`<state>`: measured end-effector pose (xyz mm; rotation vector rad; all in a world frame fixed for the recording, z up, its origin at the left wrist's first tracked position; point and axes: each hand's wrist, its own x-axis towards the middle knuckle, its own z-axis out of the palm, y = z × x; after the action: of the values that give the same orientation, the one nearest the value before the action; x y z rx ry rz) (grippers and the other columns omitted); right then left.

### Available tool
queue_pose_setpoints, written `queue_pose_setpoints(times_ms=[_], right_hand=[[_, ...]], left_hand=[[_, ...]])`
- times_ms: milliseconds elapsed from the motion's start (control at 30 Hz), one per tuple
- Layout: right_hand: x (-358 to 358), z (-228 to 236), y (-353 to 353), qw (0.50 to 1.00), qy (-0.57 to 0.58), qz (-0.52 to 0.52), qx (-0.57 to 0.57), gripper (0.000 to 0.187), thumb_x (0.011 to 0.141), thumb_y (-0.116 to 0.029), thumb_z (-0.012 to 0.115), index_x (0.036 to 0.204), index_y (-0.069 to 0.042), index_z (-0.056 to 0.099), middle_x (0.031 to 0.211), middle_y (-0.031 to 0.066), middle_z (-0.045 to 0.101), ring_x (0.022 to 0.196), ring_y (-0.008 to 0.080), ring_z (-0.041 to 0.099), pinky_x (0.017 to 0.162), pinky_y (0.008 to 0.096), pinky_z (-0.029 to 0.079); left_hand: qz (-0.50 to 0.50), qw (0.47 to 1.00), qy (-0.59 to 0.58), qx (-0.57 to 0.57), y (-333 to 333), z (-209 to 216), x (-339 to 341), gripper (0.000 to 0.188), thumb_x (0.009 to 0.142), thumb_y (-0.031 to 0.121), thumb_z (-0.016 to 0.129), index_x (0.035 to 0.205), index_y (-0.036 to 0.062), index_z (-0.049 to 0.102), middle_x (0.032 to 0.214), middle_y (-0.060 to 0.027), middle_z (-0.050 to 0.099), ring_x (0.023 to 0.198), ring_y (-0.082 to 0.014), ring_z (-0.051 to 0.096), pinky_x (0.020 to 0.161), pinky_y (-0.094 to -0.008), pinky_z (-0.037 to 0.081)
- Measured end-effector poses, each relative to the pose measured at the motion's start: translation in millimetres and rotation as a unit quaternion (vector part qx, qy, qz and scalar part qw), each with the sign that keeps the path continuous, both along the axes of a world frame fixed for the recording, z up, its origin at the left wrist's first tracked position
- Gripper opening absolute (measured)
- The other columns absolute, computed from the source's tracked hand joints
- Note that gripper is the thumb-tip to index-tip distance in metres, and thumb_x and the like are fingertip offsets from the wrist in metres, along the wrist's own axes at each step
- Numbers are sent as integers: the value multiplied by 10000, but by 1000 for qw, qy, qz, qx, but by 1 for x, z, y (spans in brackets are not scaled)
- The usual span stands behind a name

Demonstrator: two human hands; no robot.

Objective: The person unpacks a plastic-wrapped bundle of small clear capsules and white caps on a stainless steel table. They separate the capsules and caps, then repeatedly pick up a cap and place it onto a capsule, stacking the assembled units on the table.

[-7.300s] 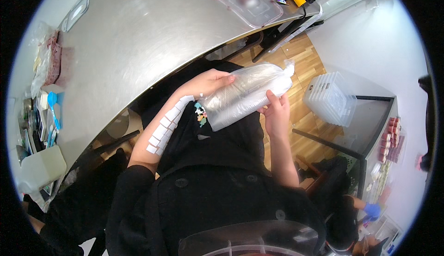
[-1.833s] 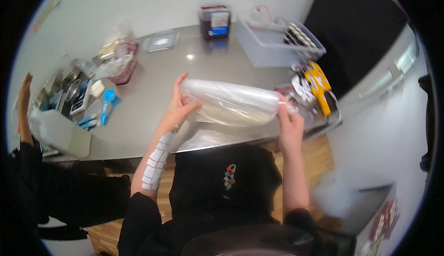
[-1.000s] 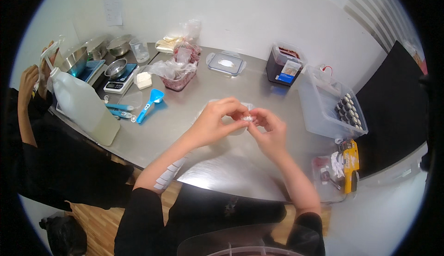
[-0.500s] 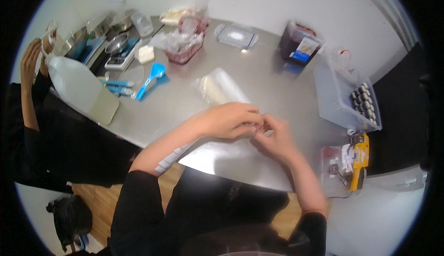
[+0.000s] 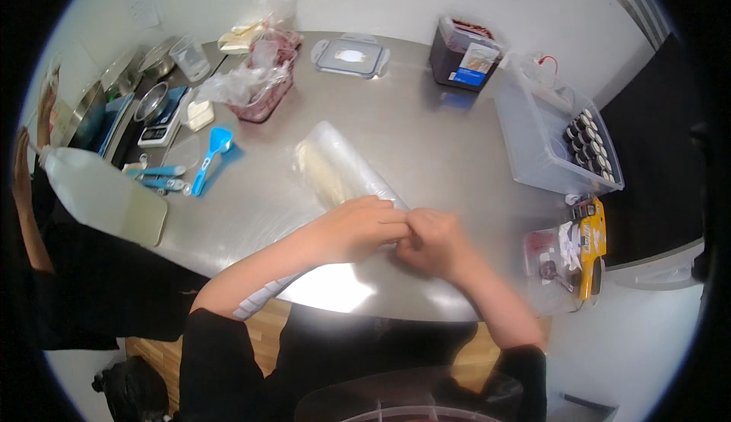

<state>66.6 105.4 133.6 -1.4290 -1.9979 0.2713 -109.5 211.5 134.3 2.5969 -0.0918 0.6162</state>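
A clear plastic film roll (image 5: 358, 155) lies slantwise on the steel table, a cream-coloured mass (image 5: 320, 177) showing along its left side through thin film. Its near end runs up to my hands. My left hand (image 5: 358, 228) is closed at that end, palm down, fingers together. My right hand (image 5: 435, 243) is curled into a loose fist and meets the left fingertips. Both seem to pinch the edge of the film, though the fingers cover most of it. Loose film spreads flat on the table by my left forearm.
A blue scoop (image 5: 212, 161), a large translucent jug (image 5: 106, 197) and a kitchen scale (image 5: 160, 129) stand left. A bagged red tub (image 5: 263, 98), a lid (image 5: 352, 56) and a dark red container (image 5: 463, 55) sit behind. Right are a clear bin (image 5: 533, 136) and a yellow tool (image 5: 592, 247). Another person's hand (image 5: 23, 171) is far left.
My head view has shifted, so the table items sit further left. My hands have come closer together, the right fingers curling from a spread pinch into a fist against the left.
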Motion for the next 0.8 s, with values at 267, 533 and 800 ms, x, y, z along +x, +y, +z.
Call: queue_pose_setpoints(times_ms=[267, 533, 800], right_hand=[[-7, -1, -1, 986, 92, -129, 48, 104, 735, -61, 649, 792, -51, 563, 736, 126, 615, 657, 317, 617, 566, 400, 495], [7, 3, 1, 987, -134, -47, 75, 106, 775, -149, 649, 768, -63, 589, 735, 96, 624, 667, 290, 628, 546, 405, 485], [-7, 0, 3, 947, 272, -144, -97, 128, 790, -155, 638, 808, -30, 620, 686, 142, 603, 581, 267, 580, 578, 349, 481]], left_hand=[[77, 995, -67, -3, -1, 3, 4, 184, 727, 38, 664, 899, 67, 606, 822, -51, 561, 802, -257, 544, 735, -366, 430], [76, 984, -50, 156, -3, -1, 3, 160, 748, 88, 670, 897, 106, 612, 811, -22, 550, 800, -209, 539, 765, -341, 385], [136, 984, -98, 67, -5, -4, 6, 126, 771, 91, 659, 876, 111, 593, 830, 4, 557, 805, -180, 533, 763, -336, 369]])
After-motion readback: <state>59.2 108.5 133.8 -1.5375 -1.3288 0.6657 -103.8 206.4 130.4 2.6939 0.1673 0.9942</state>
